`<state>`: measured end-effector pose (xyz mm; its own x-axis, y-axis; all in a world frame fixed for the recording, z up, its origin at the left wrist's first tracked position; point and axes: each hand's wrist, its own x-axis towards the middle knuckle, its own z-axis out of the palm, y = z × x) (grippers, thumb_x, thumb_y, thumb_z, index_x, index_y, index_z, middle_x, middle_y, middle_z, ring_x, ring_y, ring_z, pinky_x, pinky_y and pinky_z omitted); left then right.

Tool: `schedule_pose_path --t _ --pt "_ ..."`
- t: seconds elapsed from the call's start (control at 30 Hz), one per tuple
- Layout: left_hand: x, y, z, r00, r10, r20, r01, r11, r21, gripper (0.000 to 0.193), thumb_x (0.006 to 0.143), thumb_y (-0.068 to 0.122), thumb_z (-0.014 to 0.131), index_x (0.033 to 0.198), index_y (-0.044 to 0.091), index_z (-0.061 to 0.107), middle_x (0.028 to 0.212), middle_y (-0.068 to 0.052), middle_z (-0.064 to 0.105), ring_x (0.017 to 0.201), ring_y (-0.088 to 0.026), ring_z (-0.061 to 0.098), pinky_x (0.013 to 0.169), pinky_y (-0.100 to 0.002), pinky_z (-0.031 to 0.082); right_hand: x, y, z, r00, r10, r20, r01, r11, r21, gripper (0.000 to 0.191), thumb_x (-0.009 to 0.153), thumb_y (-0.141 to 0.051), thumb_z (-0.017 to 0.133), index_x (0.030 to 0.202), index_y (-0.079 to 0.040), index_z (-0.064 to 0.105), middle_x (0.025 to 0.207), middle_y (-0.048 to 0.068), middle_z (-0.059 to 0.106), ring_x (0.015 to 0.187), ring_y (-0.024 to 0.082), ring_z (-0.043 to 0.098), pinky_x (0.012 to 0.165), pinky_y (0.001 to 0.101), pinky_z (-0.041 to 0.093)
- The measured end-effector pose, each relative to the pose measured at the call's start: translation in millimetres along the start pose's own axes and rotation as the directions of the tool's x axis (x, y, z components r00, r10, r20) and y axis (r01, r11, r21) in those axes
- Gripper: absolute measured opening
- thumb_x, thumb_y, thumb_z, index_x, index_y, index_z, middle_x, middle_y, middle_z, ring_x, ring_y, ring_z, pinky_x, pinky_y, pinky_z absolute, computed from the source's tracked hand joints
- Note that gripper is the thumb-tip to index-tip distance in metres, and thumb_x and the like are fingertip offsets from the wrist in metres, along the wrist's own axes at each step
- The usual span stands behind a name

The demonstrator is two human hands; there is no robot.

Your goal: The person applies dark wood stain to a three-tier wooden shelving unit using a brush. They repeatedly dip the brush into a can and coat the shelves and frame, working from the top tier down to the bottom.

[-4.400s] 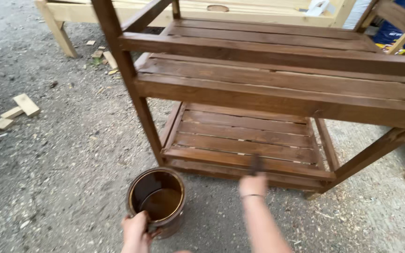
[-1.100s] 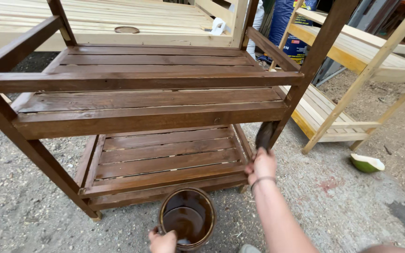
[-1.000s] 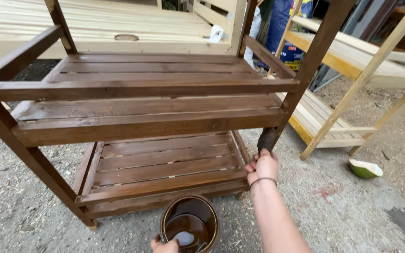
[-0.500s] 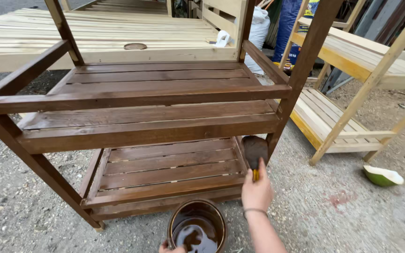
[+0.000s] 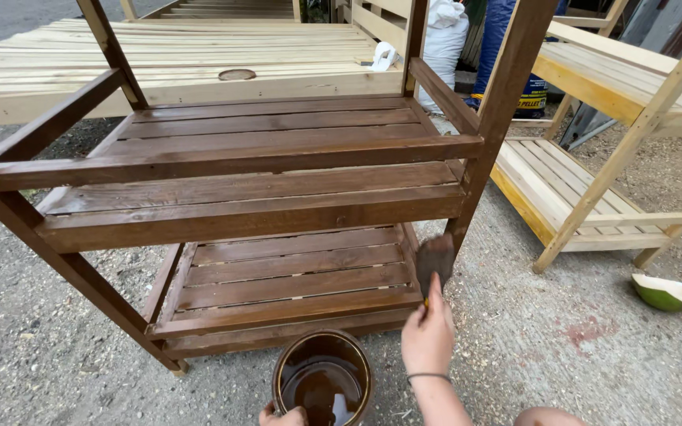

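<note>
**Brushing brown stain on the shelf leg**

The right hand [image 5: 428, 335] holds a brush [image 5: 435, 260]. The grip is tight around the handle, with the fingers wrapped all the way round. The brush head is dark and wet. It sits right at the bottom of the front right leg [image 5: 489, 134] of the brown wooden shelf [image 5: 238, 213], just beside the lowest shelf board.

The left hand [image 5: 282, 415] holds the rim of a round can of stain [image 5: 323, 379] on the ground. Only the fingertips show, closed on the edge.

To do this part well, I think the brush should slide along the wood grain, up and down the leg, with light pushes. It should not be too full, or drips may run down. Corners where the leg meets the boards need extra care.

The brush stands almost upright. Its long line runs from the hand up to the bristles, and the bristles point up and away, toward the leg.
</note>
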<state>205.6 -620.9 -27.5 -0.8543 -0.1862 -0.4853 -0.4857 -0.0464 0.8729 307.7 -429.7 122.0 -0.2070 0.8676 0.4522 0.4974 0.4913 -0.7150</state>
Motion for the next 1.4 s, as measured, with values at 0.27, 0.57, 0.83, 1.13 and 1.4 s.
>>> schedule_pose_path --t 0.27,0.57,0.83,1.13,1.4 --pt "2 -6 11 0.998 -0.057 -0.026 0.059 0.991 0.122 0.085 0.059 -0.007 0.073 0.141 -0.001 0.050 0.102 -0.030 0.073 0.088 -0.042 0.075 0.083 -0.051 0.062 15 60 33 0.995 0.093 0.031 -0.098 0.968 0.230 0.067 0.089 0.001 0.057 0.154 -0.012 0.046 0.115 0.021 0.070 0.092 0.023 0.067 0.081 0.0366 0.052" --pt "-12 -2 12 0.944 -0.191 0.269 0.179 0.982 0.067 0.084 0.067 -0.005 0.066 0.145 0.006 0.038 0.112 -0.028 0.065 0.093 -0.043 0.071 0.068 -0.059 0.060 82 33 -53 0.859 0.379 0.345 -0.508 0.716 0.479 0.068 0.093 0.002 0.052 0.158 -0.016 0.044 0.076 0.011 0.060 0.046 0.013 0.045 0.039 0.0296 0.036" --pt "-25 3 27 0.906 -0.270 0.327 0.263 0.963 0.065 0.085 0.073 -0.005 0.059 0.151 0.013 0.030 0.123 -0.026 0.058 0.098 -0.047 0.066 0.061 -0.068 0.059 73 11 -105 0.906 0.268 0.328 -0.424 0.566 0.707 0.068 0.094 -0.003 0.052 0.159 -0.018 0.040 0.067 -0.002 0.054 0.042 0.007 0.037 0.035 0.0251 0.028" --pt "-32 12 22 0.904 -0.297 0.309 0.291 0.954 0.066 0.089 0.074 -0.005 0.059 0.153 0.019 0.027 0.133 -0.025 0.054 0.106 -0.046 0.062 0.061 -0.066 0.058 43 64 -50 0.817 0.382 0.432 -0.575 0.587 0.570 0.071 0.091 0.002 0.052 0.157 -0.020 0.043 0.053 -0.002 0.045 0.036 0.011 0.037 0.034 0.0298 0.028" --pt "-25 9 31 0.955 -0.100 0.279 0.119 0.991 -0.054 0.085 0.072 -0.003 0.066 0.149 0.005 0.030 0.120 -0.034 0.063 0.093 -0.047 0.070 0.052 -0.057 0.060 106 -11 -112 0.970 0.089 0.228 -0.243 0.450 0.859 0.066 0.095 -0.001 0.050 0.159 -0.015 0.042 0.070 -0.006 0.057 0.043 0.003 0.038 0.036 0.0224 0.030"
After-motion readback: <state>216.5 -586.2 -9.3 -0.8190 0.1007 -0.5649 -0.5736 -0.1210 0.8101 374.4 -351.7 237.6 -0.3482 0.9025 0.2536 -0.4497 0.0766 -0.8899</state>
